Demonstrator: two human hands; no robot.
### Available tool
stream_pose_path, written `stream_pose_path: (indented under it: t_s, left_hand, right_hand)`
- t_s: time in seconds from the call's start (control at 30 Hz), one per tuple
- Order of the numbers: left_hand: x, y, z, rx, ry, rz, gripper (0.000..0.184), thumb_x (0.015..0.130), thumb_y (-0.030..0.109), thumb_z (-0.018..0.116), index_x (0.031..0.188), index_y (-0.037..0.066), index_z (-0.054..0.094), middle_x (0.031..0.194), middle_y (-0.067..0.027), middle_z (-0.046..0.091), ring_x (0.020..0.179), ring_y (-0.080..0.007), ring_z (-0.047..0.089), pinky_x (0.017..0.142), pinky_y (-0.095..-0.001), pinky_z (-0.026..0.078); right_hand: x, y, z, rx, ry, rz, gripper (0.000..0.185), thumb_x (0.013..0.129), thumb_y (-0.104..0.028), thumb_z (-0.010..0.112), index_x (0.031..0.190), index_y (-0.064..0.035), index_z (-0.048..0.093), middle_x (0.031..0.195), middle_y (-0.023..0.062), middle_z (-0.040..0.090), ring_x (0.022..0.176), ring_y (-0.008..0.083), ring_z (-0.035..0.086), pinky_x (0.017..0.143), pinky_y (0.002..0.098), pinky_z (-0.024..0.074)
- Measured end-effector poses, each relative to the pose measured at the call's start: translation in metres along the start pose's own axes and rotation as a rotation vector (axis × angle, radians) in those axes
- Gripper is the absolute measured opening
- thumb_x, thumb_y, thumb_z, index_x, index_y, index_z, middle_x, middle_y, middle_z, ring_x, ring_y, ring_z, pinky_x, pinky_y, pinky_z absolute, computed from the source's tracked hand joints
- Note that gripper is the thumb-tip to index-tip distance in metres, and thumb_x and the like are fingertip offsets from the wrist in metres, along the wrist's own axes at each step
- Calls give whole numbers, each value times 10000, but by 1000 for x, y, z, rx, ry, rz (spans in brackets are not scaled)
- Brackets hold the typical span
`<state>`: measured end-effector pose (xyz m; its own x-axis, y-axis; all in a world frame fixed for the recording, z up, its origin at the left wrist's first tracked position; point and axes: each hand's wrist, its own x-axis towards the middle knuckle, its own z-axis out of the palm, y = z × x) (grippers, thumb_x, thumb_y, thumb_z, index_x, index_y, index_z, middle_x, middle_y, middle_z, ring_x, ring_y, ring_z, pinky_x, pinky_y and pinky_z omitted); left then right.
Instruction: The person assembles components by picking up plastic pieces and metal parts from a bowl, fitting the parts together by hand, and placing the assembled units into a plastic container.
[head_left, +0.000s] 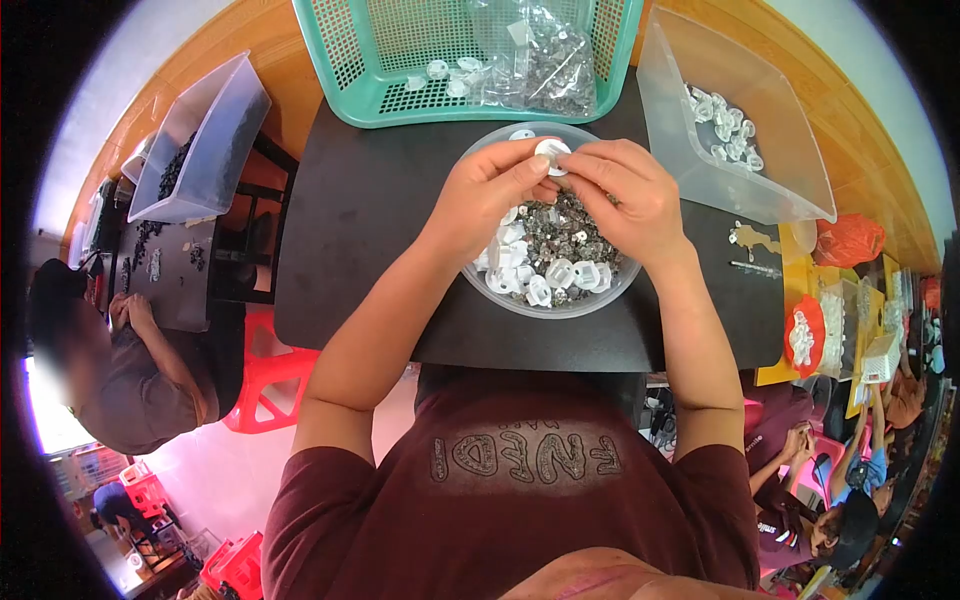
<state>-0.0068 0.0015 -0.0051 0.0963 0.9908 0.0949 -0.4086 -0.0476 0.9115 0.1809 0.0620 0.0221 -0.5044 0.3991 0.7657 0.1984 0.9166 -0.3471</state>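
Observation:
Between my two hands, over the far part of a round clear bowl (555, 308), is a white round plastic part (552, 155). My left hand (495, 190) pinches it from the left with thumb and forefinger. From the other side, the fingertips of my right hand (625, 195) close on its right edge. Under my hands the bowl holds small metal pieces (565, 228) in the middle and white plastic parts (510, 252) along its left and near sides.
Beyond the bowl stands a green basket (365, 112) with a bag of metal pieces (550, 70). A clear bin (780, 190) with white parts is at the right. Another bin (215, 160) and a seated person (140, 370) are at the left; more people sit at the right.

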Motion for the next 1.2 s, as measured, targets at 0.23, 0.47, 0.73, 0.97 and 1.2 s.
stream_pose_path:
  t_s: [0.23,0.47,0.73,0.97,1.2]
  left_hand:
    - [1,0,0,-31,-5,82,351,984,113,559,1313,-10,559,1204,-85,629,1054,-156,609,917,-321,516]
    - [-1,0,8,55,0,146,331,977,97,573,1288,-16,554,1249,-117,619,1132,-188,599,952,-345,511]
    - [-2,-5,2,-89,30,44,272,974,148,602,1188,-20,602,1086,-97,661,940,-166,653,868,-319,542]
    - [-1,-3,4,-84,-6,-9,286,980,140,585,1236,12,587,1117,-107,658,939,-200,671,858,-353,560]
    - [1,0,-3,-196,-79,-59,350,974,108,576,1300,-18,550,1173,-120,643,1019,-195,657,910,-331,557]
  right_hand:
    - [-4,3,0,351,67,416,170,851,-102,724,1008,-35,715,895,64,689,733,109,622,645,237,492]
    - [-3,-4,0,474,-68,686,184,880,-156,728,1009,-26,709,875,21,680,738,65,606,673,222,488]
    - [-3,-3,3,696,15,808,140,931,-108,653,1030,-21,700,920,19,683,827,79,615,737,235,493]
    - [-5,1,1,510,-37,622,159,916,-110,658,1041,-27,710,989,54,685,873,123,635,768,261,501]
    - [0,-1,-2,674,-33,851,170,929,-153,649,1023,-28,713,903,30,695,807,120,632,716,250,495]
